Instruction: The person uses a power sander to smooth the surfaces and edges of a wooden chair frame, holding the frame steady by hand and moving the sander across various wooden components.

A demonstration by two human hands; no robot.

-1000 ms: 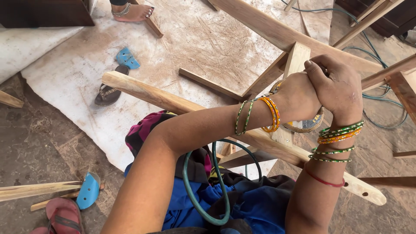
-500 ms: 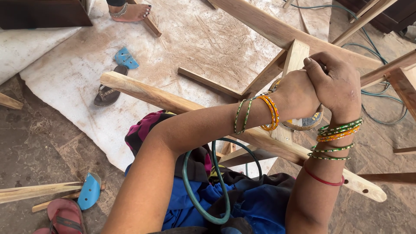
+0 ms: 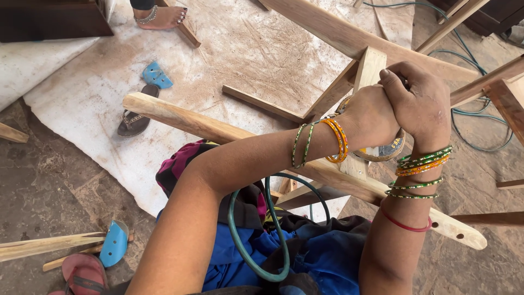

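1. From my remote seat, both hands are clasped together over a round disc-shaped tool (image 3: 388, 150), pressed against the upright wooden slat (image 3: 369, 71) of a chair-like frame.
2. My left hand (image 3: 370, 117) has its grip closed around the tool's upper body; the right hand (image 3: 417, 104) is wrapped over the left, fingers curled shut on the same tool. Only the disc's lower edge shows beneath the hands.
3. The tool sits where the slat meets the long rounded wooden rail (image 3: 218, 131), which runs diagonally across the lap from upper left to lower right.
4. A green hose (image 3: 256, 257) loops over the blue cloth (image 3: 327, 267) in the lap, directly below the forearms.
5. Green and orange bangles (image 3: 423, 164) hang on both wrists, close to the disc.
6. Risk, as I judge it: the bangles on the right wrist lie just beside the disc's edge, and could catch or chip if the tool shifts down.
7. The hose loop could snag an elbow and jerk the tool off the joint.
8. The rail rests only on the lap, so hard pressure could roll it and let the disc skid onto the fingers.
9. Another person's bare foot (image 3: 161, 16) stands well apart on the dusty sheet (image 3: 218, 54).
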